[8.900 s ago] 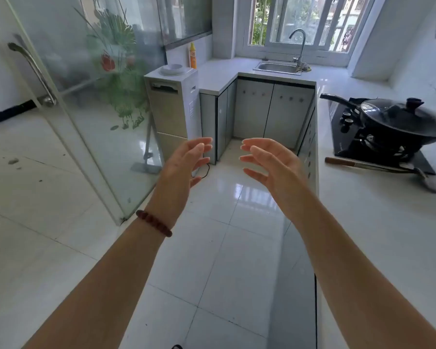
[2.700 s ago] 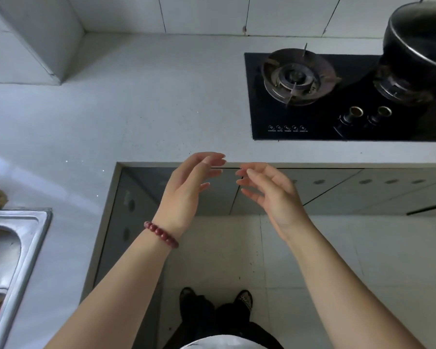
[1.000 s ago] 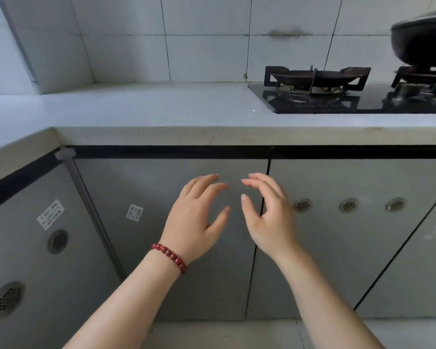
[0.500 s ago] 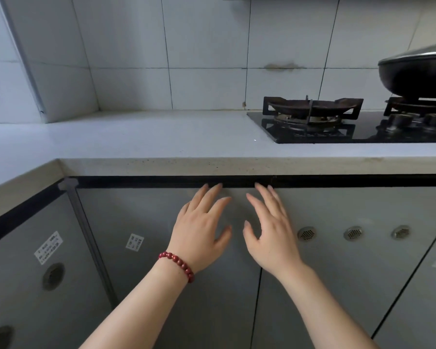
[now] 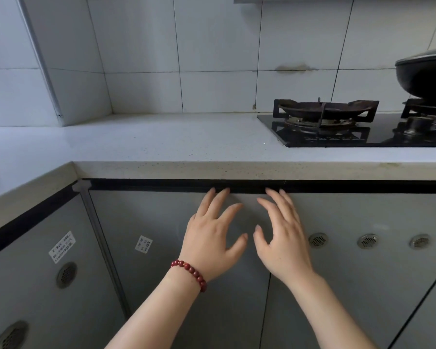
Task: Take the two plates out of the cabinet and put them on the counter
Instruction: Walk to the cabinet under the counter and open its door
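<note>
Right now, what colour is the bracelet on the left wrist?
Dark red beads, bracelet, clearest in the head view.

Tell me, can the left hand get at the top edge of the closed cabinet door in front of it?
Probably yes: the left hand's straight fingers reach the dark gap above the cabinet door, with nothing in between.

The lone head camera faces forward, low and close to the cabinet doors [image 5: 161, 248] behind the left hand [image 5: 212, 244] and right hand [image 5: 285, 245], with the countertop [image 5: 161, 142] above them.
</note>
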A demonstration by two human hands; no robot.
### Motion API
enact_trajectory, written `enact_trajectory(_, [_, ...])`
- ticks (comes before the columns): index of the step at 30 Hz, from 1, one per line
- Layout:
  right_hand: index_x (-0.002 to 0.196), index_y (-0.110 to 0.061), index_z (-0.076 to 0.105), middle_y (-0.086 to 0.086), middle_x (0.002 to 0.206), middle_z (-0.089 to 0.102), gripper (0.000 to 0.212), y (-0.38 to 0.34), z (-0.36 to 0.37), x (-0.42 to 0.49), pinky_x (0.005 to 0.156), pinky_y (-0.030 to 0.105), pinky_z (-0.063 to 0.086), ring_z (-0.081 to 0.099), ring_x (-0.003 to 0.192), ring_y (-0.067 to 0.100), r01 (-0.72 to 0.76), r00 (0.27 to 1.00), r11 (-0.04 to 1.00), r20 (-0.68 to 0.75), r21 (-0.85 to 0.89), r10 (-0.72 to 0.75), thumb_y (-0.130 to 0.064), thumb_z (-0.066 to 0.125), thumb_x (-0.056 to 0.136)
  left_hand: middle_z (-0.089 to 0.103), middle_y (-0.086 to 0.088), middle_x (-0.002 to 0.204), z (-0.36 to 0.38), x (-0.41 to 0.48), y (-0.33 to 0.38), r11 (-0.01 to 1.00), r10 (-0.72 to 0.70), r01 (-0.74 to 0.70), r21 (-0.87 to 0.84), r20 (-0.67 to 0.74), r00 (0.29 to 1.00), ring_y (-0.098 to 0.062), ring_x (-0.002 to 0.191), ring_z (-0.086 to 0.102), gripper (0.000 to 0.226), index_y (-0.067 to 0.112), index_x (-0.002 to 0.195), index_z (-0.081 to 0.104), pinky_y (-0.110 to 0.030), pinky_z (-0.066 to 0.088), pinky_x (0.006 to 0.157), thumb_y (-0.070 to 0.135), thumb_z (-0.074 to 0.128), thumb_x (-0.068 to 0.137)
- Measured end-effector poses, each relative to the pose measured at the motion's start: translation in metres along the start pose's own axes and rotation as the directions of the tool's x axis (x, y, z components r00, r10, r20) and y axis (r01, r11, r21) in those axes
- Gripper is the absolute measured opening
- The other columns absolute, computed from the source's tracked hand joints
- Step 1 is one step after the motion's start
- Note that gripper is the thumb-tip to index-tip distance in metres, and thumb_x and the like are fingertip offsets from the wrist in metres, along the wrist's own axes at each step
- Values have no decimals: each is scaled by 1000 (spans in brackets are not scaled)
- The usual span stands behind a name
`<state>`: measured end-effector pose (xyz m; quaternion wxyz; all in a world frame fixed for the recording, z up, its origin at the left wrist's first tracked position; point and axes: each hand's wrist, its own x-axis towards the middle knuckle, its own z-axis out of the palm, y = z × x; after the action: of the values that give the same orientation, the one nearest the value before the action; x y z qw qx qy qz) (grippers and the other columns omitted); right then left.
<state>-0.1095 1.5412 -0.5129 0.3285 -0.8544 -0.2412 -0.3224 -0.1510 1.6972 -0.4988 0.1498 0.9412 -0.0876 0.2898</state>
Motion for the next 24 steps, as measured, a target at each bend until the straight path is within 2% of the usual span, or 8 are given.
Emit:
enact_trajectory(6, [123,-17,54,1,144,43,45,-8,-9,-19,111,26,22,26,140,17,25,999,1000,-45,9,-24,-17,55,77,29,6,152,-6,-15,1,998,51,-52,-20,-27,998,-16,145,10,47,34,125,48,-33,30,104,49,47,80])
enact_trajectory(10, [121,-20,55,-1,145,42,44,-16,-16,-29,112,27,22,27,140,17,38,999,999,-36,3,-38,-20,55,77,42,1,144,-19,-19,5,998,67,-66,8,-63,996,-22,140,29,44,29,122,51,-39,37,103,42,51,80])
enact_trajectory(12, [121,-20,56,-1,145,42,43,-19,-20,-32,112,29,23,26,140,17,40,999,999,-24,-7,-41,-21,55,77,50,-2,137,-26,-17,10,996,90,-89,10,-122,989,-25,132,40,43,25,120,55,-43,43,98,34,54,78])
enact_trajectory(14, [120,-20,56,-1,146,41,42,-21,-23,-34,112,31,25,25,141,17,40,999,999,-14,-7,-40,-22,55,78,52,-3,135,-30,-12,20,989,146,-146,14,-182,972,-25,129,44,45,24,120,57,-43,43,96,30,56,76])
enact_trajectory(16, [120,-21,56,-1,146,41,41,-23,-26,-36,112,30,25,23,141,16,43,999,999,-13,1,-43,-24,54,78,46,-2,143,-34,-4,31,982,191,-189,26,-192,963,-24,135,37,49,27,125,54,-41,35,104,29,55,75])
enact_trajectory(19, [118,-21,56,-1,147,41,43,-25,-28,-41,111,30,24,22,142,14,52,999,999,-8,-2,-52,-25,53,76,36,5,150,-40,7,42,983,182,-178,45,-101,978,-19,141,27,59,35,136,41,-46,20,111,30,45,77])
enact_trajectory(21, [119,-20,56,-3,148,39,45,-25,-30,-43,110,28,23,20,142,12,63,998,998,3,-13,-63,-25,51,74,38,10,148,-41,10,44,987,153,-151,58,-32,988,-15,141,26,64,38,140,33,-49,15,113,29,41,77])
enact_trajectory(24, [121,-18,57,-8,148,37,46,-23,-37,-44,111,27,25,22,142,9,78,997,996,13,49,-79,-23,48,76,42,11,143,-39,7,42,986,151,-151,68,3,989,-13,137,28,69,36,142,31,-51,11,113,26,39,74])
